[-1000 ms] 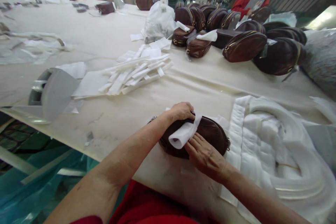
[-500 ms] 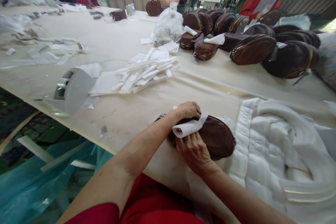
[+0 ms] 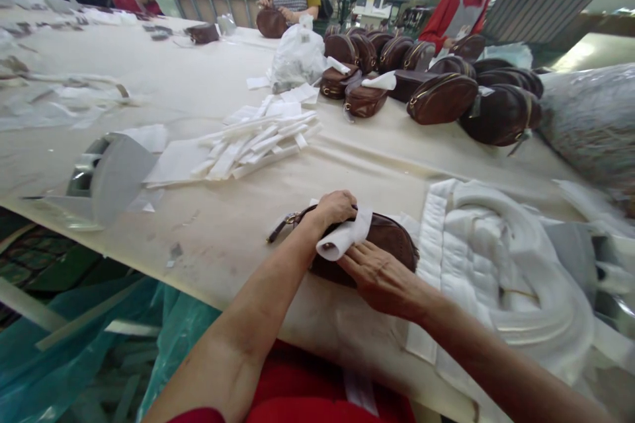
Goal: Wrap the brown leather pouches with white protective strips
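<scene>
A dark brown leather zip bag lies on the table in front of me, its zip end with a dark pull pointing left. A curled white sheet sticks up across its middle. My left hand is closed over the far edge of the bag, fingertips hidden behind the sheet. Along the near side, my right hand is closed on the bag, with its fingers together just under the white curl. The right thumb is hidden.
White strips are heaped beyond the bag, near a grey tape dispenser. Padded white material lies at right. Several brown bags stand at the back right, beside a plastic-wrapped bundle. Co-workers stand across the table.
The view has swung right, so the whole scene sits further left. My right hand has flattened against the bag beneath the white curl; the left hand keeps its hold.
</scene>
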A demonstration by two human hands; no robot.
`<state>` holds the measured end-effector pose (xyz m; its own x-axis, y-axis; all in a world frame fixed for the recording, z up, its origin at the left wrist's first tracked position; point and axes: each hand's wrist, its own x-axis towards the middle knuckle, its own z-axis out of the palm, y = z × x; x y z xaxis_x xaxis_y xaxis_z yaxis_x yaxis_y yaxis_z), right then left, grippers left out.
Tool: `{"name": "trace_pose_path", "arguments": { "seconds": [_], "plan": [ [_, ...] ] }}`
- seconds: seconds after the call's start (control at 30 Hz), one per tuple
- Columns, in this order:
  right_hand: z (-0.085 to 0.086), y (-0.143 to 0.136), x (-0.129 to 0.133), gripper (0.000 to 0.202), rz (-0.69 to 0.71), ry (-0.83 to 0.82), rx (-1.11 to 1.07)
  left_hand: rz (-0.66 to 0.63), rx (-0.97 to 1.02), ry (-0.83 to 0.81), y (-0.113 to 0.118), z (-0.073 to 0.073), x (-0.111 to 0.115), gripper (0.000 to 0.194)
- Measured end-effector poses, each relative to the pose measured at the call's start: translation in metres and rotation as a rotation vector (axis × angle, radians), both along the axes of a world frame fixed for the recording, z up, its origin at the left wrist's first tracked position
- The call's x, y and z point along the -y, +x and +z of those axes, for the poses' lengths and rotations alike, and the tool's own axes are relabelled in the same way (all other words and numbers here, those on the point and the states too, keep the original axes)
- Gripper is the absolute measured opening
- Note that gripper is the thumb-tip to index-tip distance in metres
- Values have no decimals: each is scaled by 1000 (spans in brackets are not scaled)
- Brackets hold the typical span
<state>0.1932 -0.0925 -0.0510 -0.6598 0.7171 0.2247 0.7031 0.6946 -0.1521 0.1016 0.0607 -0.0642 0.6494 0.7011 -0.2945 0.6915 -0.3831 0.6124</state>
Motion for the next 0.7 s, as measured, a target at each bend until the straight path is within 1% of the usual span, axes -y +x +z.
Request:
{"name": "trace_pose_path", "arguments": {
  "seconds": [0.03,0.1,0.17,0.27,0.33,0.4,0.53,0.7],
  "plan": [
    [3,11,1,59,31,-15,5,-10,-47,-6,0,2,0,28],
    [1,28,3,59,45,13,16,-26,-112,-19,0,4,0,27],
    [-8,36,6,54,52,99,16,-36,-143,-15,0,5,0,25],
    [-26,36,10,41,57,215,2,-37,-150,7,1,5,2,24],
    [-33,34,12,35,49,240,-4,-31,-126,27,1,6,5,19],
    [-36,33,13,35,38,233,-19,-22,-85,50,-1,7,9,14],
    [-38,34,14,41,22,199,-74,-6,9,84,-4,9,15,19],
    [-39,33,14,41,7,165,-95,-7,132,103,-8,12,16,23]
  ]
}}
